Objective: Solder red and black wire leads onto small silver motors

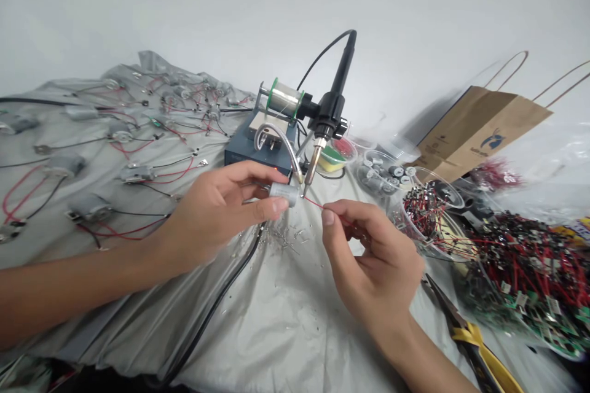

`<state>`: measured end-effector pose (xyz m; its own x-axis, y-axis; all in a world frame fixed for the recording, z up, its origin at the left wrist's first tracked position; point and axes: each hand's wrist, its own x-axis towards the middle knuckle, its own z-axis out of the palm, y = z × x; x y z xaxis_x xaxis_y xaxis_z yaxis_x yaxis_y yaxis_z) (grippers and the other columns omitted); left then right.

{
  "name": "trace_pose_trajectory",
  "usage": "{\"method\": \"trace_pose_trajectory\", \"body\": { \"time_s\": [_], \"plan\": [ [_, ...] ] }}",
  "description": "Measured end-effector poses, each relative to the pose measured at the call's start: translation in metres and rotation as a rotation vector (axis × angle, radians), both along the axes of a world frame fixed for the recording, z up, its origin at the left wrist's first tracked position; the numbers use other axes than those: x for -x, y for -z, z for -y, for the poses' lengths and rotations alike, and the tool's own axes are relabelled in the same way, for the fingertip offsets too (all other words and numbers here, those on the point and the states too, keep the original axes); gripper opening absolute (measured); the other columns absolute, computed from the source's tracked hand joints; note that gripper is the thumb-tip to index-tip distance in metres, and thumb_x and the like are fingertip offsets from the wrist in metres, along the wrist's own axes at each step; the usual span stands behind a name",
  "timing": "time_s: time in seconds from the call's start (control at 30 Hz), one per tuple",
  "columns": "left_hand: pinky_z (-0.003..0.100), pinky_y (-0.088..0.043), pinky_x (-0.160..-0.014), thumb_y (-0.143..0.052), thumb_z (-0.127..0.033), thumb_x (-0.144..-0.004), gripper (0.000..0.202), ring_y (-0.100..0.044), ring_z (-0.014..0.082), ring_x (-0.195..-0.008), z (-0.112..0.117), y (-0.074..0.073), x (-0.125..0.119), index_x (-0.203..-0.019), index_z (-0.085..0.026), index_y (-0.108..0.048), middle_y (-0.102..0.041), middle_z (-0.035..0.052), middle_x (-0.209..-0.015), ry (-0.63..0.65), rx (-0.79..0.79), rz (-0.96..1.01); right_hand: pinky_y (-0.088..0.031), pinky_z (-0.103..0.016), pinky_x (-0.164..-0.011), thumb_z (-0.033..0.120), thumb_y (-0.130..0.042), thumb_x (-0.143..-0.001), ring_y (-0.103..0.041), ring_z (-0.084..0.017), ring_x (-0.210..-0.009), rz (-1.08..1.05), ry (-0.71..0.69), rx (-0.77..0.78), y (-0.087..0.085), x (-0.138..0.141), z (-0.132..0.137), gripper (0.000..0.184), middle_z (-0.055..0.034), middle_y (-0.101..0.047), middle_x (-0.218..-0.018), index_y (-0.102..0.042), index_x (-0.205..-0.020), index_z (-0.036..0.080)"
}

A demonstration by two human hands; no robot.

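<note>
My left hand (pixel 239 196) pinches a small grey cylindrical motor (pixel 284 194) between thumb and fingers, its end turned to the right. Close to that end is the tip of a soldering iron (pixel 314 163), which a stand holds pointing down. My right hand (pixel 369 245) grips a thin red wire (pixel 314 202) between thumb and forefinger. The wire's far end meets the motor's end near the iron tip; whether it is joined there I cannot tell. A curved metal solder guide tube (pixel 288 142) ends just above the motor.
Behind my hands stands a blue soldering station (pixel 239 146) with a solder spool (pixel 284 100). Wired motors (pixel 90 206) lie across the left. Tubs of grey cylinders (pixel 380 173) and wired parts (pixel 421 209), yellow-handled pliers (pixel 474 344) and a paper bag (pixel 479 129) are at right. A black cable (pixel 221 295) crosses the cloth.
</note>
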<state>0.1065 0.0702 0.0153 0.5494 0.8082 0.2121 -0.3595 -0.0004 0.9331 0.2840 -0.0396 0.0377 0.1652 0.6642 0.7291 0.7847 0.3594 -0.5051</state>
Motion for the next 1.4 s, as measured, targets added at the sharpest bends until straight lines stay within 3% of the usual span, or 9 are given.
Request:
{"method": "trace_pose_trajectory", "body": {
  "time_s": [0.17,0.43,0.6,0.73,0.97,1.1,1.4],
  "plan": [
    [0.010,-0.044,-0.053,-0.087,-0.019,-0.088,0.017,-0.059,0.0049,-0.061,0.0002,-0.0004,-0.0011,-0.103,-0.025,-0.083,-0.074,-0.0068,-0.070,-0.012,-0.013,0.008,-0.050,-0.009,-0.057,0.011,-0.069,-0.097,-0.055,-0.002,-0.056,0.009,0.005,-0.005,-0.0013,0.0007,0.0002,0.011,0.0109,-0.063,-0.068,-0.069,-0.094,0.022],
    [0.010,-0.050,-0.061,-0.090,-0.022,-0.089,0.018,-0.065,0.0058,-0.069,0.0005,-0.0005,0.0016,-0.105,-0.025,-0.083,-0.078,-0.0056,-0.077,0.024,0.027,-0.001,-0.052,-0.012,-0.056,0.010,-0.068,-0.096,-0.057,-0.003,-0.057,0.002,0.003,-0.007,-0.0027,0.0010,0.0011,0.012,0.0091,-0.066,-0.071,-0.069,-0.095,0.022],
    [0.011,-0.048,-0.058,-0.090,-0.021,-0.089,0.018,-0.062,0.0055,-0.064,0.0006,-0.0023,0.0001,-0.104,-0.025,-0.083,-0.074,-0.0067,-0.071,0.023,0.030,-0.011,-0.052,-0.013,-0.056,0.011,-0.068,-0.097,-0.057,-0.003,-0.056,-0.007,-0.001,0.000,-0.0019,0.0011,0.0001,0.011,0.0090,-0.067,-0.071,-0.069,-0.095,0.022],
    [0.011,-0.051,-0.063,-0.090,-0.023,-0.089,0.018,-0.065,0.0058,-0.070,0.0003,-0.0012,0.0003,-0.106,-0.025,-0.083,-0.079,-0.0050,-0.079,0.030,0.029,-0.005,-0.051,-0.012,-0.056,0.010,-0.068,-0.097,-0.057,-0.003,-0.056,-0.001,0.001,0.004,-0.0027,0.0016,0.0001,0.011,0.0091,-0.066,-0.071,-0.070,-0.095,0.021],
    [0.011,-0.047,-0.057,-0.089,-0.020,-0.089,0.017,-0.062,0.0063,-0.065,0.0013,-0.0020,0.0013,-0.104,-0.023,-0.083,-0.075,-0.0053,-0.072,0.021,0.033,-0.007,-0.052,-0.016,-0.054,0.011,-0.067,-0.097,-0.057,-0.005,-0.056,0.002,0.000,0.013,-0.0017,0.0010,0.0009,0.011,0.0075,-0.065,-0.069,-0.070,-0.094,0.022],
    [0.014,-0.052,-0.063,-0.090,-0.022,-0.087,0.019,-0.066,0.0086,-0.070,0.0014,-0.0032,0.0015,-0.104,-0.025,-0.083,-0.079,-0.0035,-0.079,0.014,0.041,-0.005,-0.053,-0.018,-0.052,0.013,-0.067,-0.097,-0.058,-0.007,-0.055,0.005,0.004,0.023,-0.0021,0.0013,0.0013,0.011,0.0065,-0.066,-0.069,-0.070,-0.094,0.022],
    [0.016,-0.050,-0.060,-0.090,-0.022,-0.087,0.018,-0.065,0.0096,-0.068,0.0009,-0.0037,0.0016,-0.104,-0.024,-0.083,-0.078,-0.0024,-0.078,0.004,0.013,-0.029,-0.052,-0.015,-0.054,0.012,-0.067,-0.096,-0.057,-0.005,-0.055,0.025,0.008,0.018,-0.0022,0.0010,0.0012,0.011,0.0082,-0.066,-0.069,-0.069,-0.094,0.023]
  ]
}}
